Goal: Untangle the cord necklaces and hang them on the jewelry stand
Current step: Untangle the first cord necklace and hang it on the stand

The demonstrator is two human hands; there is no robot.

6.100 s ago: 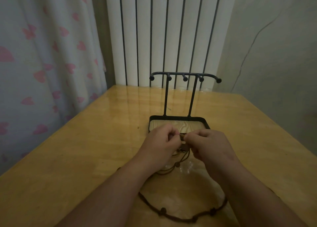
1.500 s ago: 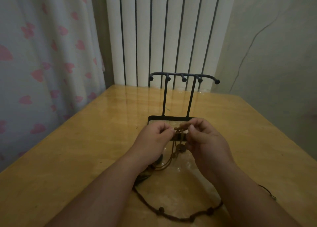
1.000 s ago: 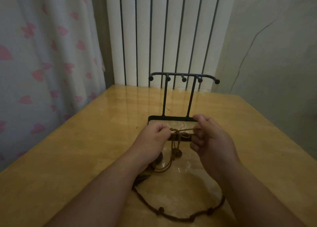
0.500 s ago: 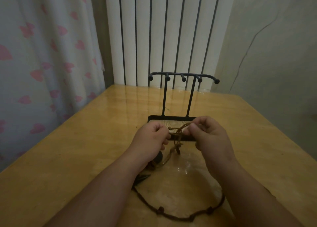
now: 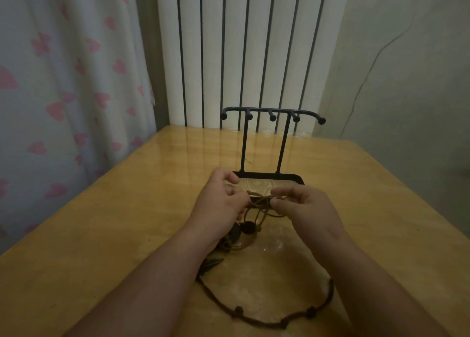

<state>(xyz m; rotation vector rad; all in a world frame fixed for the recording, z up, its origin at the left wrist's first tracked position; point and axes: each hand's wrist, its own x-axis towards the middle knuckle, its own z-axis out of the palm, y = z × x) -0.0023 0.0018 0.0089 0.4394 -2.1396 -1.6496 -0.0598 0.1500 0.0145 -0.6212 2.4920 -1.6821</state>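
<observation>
A tangle of brown cord necklaces [image 5: 262, 204] hangs between my two hands just above the table, in front of the jewelry stand's base. My left hand [image 5: 221, 204] pinches the knot's left side. My right hand [image 5: 302, 207] pinches its right side between thumb and forefinger. Dark beads [image 5: 248, 227] dangle below the knot. A dark beaded cord loop [image 5: 256, 320] lies on the table between my forearms. The black metal jewelry stand [image 5: 272, 114] stands behind my hands with bare hooks, on a tray base [image 5: 269, 181].
The wooden table [image 5: 114, 222] runs to a white radiator [image 5: 244, 52] at the back. A curtain with pink hearts [image 5: 63, 82] hangs along the left edge. A pale wall [image 5: 407, 82] stands at the right.
My hands have drawn slightly apart and shifted their pinches on the tangle, stretching a short length of cord between them. The dangling beads hang lower beside my left hand.
</observation>
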